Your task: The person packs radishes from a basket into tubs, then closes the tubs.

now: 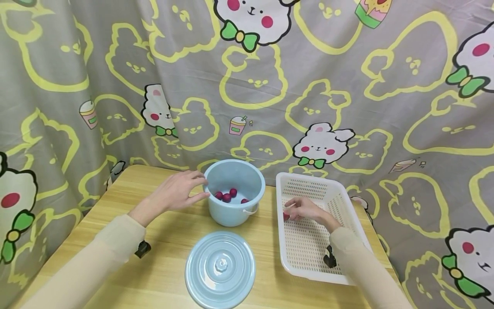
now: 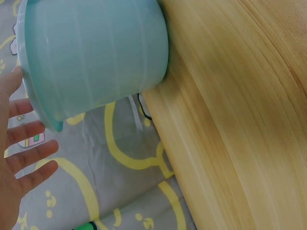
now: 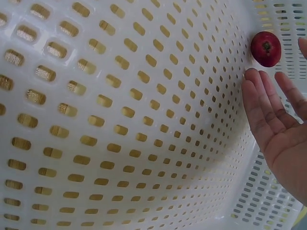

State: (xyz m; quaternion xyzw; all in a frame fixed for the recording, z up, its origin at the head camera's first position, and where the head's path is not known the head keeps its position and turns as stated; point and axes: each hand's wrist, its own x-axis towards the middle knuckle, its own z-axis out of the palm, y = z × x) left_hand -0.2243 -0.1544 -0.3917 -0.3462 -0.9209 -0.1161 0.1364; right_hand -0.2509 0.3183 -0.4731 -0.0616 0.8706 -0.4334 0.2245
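My left hand (image 1: 176,189) is at the left rim of a light blue bucket (image 1: 229,216). In the left wrist view its fingers (image 2: 34,154) are spread and fairly straight, with the thumb and index finger right at the rim. Several dark red round fruits (image 1: 227,198) lie in the bucket. My right hand (image 1: 305,209) reaches down inside a white perforated plastic basket (image 1: 283,244). A small red fruit (image 3: 265,49) with a dark stem spot lies by the basket's wall. The right fingertips (image 3: 251,73) are extended just beside that fruit, with no grip around it.
A round light blue lid (image 1: 220,270) with a centre knob lies on the wooden table (image 1: 162,274) in front of the bucket. Behind the table hangs a grey patterned curtain (image 1: 200,73). The bucket's white handle (image 1: 251,210) hangs at its right front.
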